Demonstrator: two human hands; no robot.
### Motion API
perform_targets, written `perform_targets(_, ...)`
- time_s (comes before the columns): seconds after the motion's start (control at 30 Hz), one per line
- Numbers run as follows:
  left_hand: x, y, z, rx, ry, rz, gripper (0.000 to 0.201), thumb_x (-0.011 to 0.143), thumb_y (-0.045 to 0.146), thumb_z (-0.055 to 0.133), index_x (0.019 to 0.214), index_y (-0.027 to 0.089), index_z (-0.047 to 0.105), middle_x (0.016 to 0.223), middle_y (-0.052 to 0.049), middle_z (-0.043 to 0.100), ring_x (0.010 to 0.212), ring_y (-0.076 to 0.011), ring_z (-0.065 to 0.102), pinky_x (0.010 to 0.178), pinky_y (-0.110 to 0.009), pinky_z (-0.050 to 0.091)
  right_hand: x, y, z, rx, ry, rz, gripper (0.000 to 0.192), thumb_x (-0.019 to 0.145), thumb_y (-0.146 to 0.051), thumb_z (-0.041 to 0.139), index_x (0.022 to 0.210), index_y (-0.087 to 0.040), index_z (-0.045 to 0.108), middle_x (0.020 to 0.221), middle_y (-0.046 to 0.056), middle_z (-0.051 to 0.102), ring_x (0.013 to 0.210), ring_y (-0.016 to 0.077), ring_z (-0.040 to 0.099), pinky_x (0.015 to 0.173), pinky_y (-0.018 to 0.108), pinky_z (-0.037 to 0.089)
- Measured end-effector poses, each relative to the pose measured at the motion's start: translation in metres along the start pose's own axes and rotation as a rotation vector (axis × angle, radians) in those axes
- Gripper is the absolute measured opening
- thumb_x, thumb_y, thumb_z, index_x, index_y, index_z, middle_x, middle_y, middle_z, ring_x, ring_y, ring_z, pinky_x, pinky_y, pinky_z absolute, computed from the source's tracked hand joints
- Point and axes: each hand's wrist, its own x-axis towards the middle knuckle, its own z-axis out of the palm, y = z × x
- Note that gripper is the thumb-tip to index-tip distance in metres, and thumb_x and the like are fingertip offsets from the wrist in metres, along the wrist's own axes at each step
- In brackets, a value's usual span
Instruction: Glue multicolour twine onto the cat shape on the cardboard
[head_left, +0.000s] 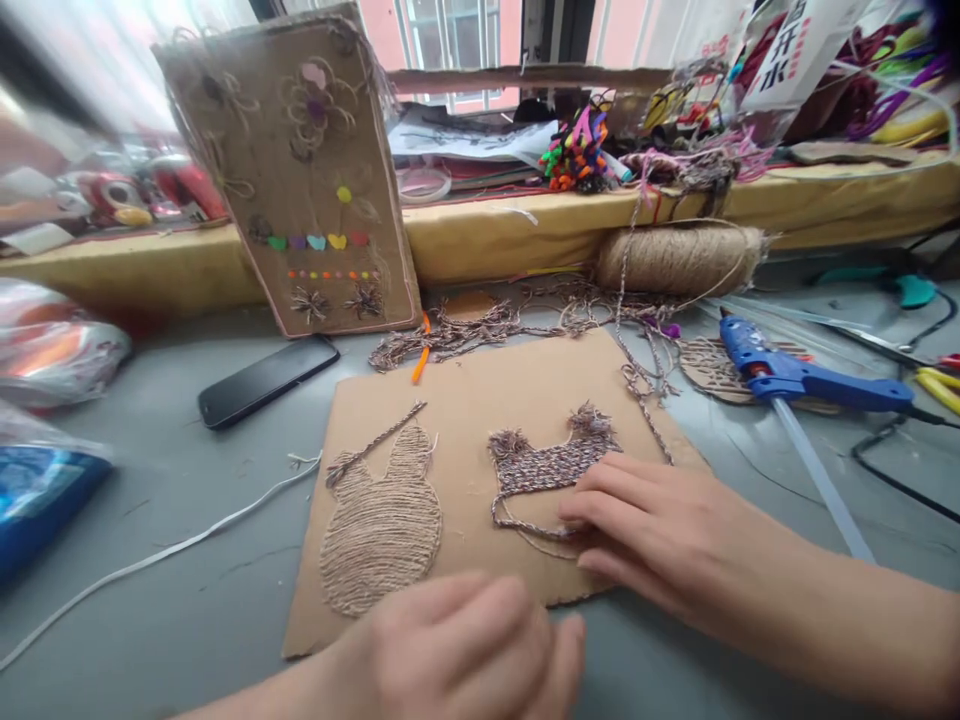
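The right hand (652,530) is reaching in from the lower right, lying flat and palm down on the cardboard sheet (480,400), its fingers held together and extended, the fingertips pressing on the lower edge of the multicoloured twine shape (551,465). The left hand (472,650) is coming in along the bottom edge, loosely curled with the fingers together, resting over the near edge of the cardboard; it is blurred, and whether it is gripping anything cannot be told.

The cardboard sheet is lying flat on the grey table (187,560), directly in front of the person. Glued to it on the left is a rabbit shape (382,525) made of tan jute cord wound in tight concentric rows, with a twisted strand running from its top. The multicoloured shape to its right is woven-looking, with frayed tufts at its two upper corners and a loose cord looping beneath it.

Behind, a decorated cardboard panel (307,170) is leaning against the yellow ledge (495,235), bearing string flowers and small coloured hearts. A spool of jute twine (679,258) is lying on its side under the ledge, with loose tangled cord (480,330) spreading in front of it. A blue glue gun (795,375) is resting to the right, a clear glue stick (821,480) just beside it. A black phone (268,380) is lying face up to the left, and a white cord (172,550) is trailing across the table.
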Motion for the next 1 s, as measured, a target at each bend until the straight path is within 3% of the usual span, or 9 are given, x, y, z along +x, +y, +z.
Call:
perform_targets(0.1,-0.012,-0.014,-0.005,0.012,-0.043,-0.206,0.019,0.091,0.011,0.045,0.091,0.012,0.064,0.071,-0.001,0.06,0.067,-0.0129,0.054,0.056,-0.025,0.045,-0.002,0.008,0.007,0.009,-0.051,0.02,0.017,0.089,-0.015,0.047,0.075,-0.017,0.056,0.072,0.001,0.055,0.066,0.0146,0.048,0.055,0.027,0.037)
perform_targets(0.2,-0.017,-0.025,-0.008,0.007,-0.092,-0.29,0.016,0.089,0.008,0.047,0.092,0.012,0.062,0.08,-0.004,0.06,0.069,-0.0129,0.052,0.06,-0.025,0.044,-0.008,0.015,0.001,-0.01,-0.058,0.024,0.02,0.091,-0.015,0.045,0.073,-0.017,0.055,0.071,0.001,0.054,0.065,0.0136,0.046,0.056,0.027,0.035)
perform_targets(0.3,-0.019,-0.029,-0.006,0.017,-0.085,-0.229,0.017,0.088,0.005,0.044,0.089,0.009,0.061,0.096,-0.009,0.062,0.077,-0.0154,0.055,0.062,-0.027,0.046,-0.013,0.016,-0.004,-0.098,-0.012,0.007,0.024,0.093,-0.018,0.041,0.073,-0.016,0.056,0.07,0.003,0.054,0.065,0.0148,0.046,0.056,0.028,0.034)
perform_targets(0.37,-0.019,-0.029,-0.004,0.021,-0.119,-0.151,0.025,0.09,0.006,0.037,0.099,0.006,0.061,0.101,-0.01,0.063,0.082,-0.018,0.056,0.063,-0.028,0.047,-0.015,0.016,-0.006,-0.152,0.026,0.004,0.025,0.093,-0.017,0.04,0.074,-0.016,0.057,0.07,0.004,0.055,0.065,0.0156,0.047,0.057,0.028,0.034)
perform_targets(0.47,-0.019,-0.026,-0.001,0.077,-0.176,-0.11,0.032,0.092,0.008,0.034,0.115,0.004,0.056,0.093,-0.009,0.065,0.079,-0.0179,0.057,0.06,-0.028,0.048,-0.017,0.016,-0.005,-0.179,0.045,0.007,0.023,0.093,-0.016,0.04,0.078,-0.016,0.057,0.072,0.005,0.056,0.067,0.0165,0.048,0.06,0.029,0.035)
perform_targets(0.63,-0.02,-0.023,0.003,0.162,-0.274,-0.124,0.031,0.091,0.009,0.039,0.117,0.0,0.053,0.079,-0.008,0.061,0.067,-0.0167,0.054,0.051,-0.029,0.045,-0.018,0.022,-0.007,-0.174,0.04,-0.014,0.014,0.09,-0.014,0.045,0.089,-0.013,0.058,0.075,0.005,0.056,0.069,0.0166,0.049,0.06,0.029,0.038)
perform_targets(0.87,-0.022,-0.023,0.001,0.172,-0.326,-0.091,0.035,0.091,0.007,0.037,0.121,-0.004,0.049,0.078,-0.008,0.057,0.069,-0.0179,0.053,0.051,-0.029,0.044,-0.016,0.029,-0.008,-0.254,0.103,-0.133,0.029,0.091,-0.007,0.034,0.103,-0.013,0.06,0.084,0.007,0.063,0.076,0.0168,0.055,0.062,0.028,0.043)
perform_targets(1.0,-0.022,-0.023,0.002,0.172,-0.325,-0.092,0.035,0.09,0.008,0.039,0.12,-0.005,0.05,0.079,-0.009,0.056,0.069,-0.018,0.052,0.05,-0.029,0.042,-0.026,0.036,-0.002,-0.296,0.102,-0.176,0.031,0.089,-0.006,0.039,0.109,-0.012,0.061,0.095,0.008,0.065,0.09,0.019,0.056,0.075,0.031,0.044)
